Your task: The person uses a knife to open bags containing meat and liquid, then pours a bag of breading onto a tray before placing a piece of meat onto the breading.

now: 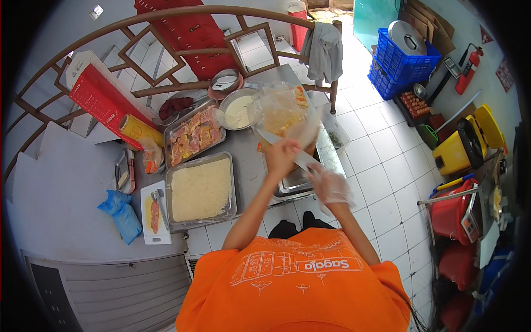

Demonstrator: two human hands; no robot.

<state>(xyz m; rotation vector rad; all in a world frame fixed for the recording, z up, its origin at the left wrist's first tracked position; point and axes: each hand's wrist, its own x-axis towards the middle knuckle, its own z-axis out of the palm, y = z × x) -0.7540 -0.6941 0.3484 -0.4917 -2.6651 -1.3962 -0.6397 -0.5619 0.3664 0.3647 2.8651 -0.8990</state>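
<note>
My left hand [282, 155], bare, has its fingers closed on blurred clear plastic film [309, 130] over a knife's broad blade [306, 161]. The blade runs slanting behind those fingers, its tip to the upper left. My right hand [332, 184], in a clear plastic glove, grips the knife at its lower right end; the handle is mostly hidden. Under and beyond the hands lie a clear plastic bag [271, 103] with yellow-orange food and a metal tray [294, 182]. To the left are a tray of breadcrumb-like crumbs [201, 189] and a tray of marinated meat slices [195, 135].
A bowl of creamy batter [238, 110] stands beyond the trays. At left are a white cutting board [164, 234] with meat and tongs, a blue plastic bag [124, 218] and a yellow film roll [141, 130]. A brown metal railing [186, 11] borders the table's far side.
</note>
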